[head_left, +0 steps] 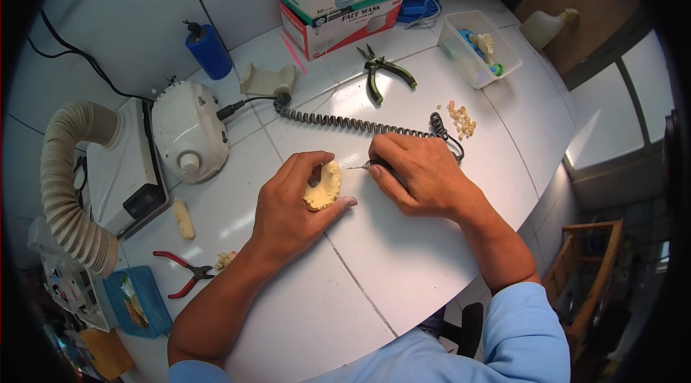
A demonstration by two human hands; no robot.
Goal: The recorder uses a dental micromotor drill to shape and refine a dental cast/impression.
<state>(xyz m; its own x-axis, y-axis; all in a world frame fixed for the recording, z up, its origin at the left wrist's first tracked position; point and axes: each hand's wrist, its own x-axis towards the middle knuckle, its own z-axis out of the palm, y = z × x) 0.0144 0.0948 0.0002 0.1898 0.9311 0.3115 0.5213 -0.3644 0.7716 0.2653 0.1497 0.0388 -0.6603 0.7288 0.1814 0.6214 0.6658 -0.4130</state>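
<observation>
My left hand (284,203) grips a yellowish plaster dental cast (324,190) between thumb and fingers, its curved row of teeth turned toward the right. In my right hand (421,174) is a dental handpiece (369,164), mostly hidden under the fingers, with a thin metal bur pointing left. The bur's tip is close to the cast's right side; a small gap shows between them. A coiled black cord (345,122) runs from behind my right hand to the white control unit (188,134) at the left.
Beyond my hands lie green-handled pliers (381,73), loose artificial teeth (462,121) and a clear plastic box (466,59). Stacked mask boxes (338,26) stand at the back. To the left are a ribbed hose (61,188), red-handled cutters (188,273) and a blue basket (137,304).
</observation>
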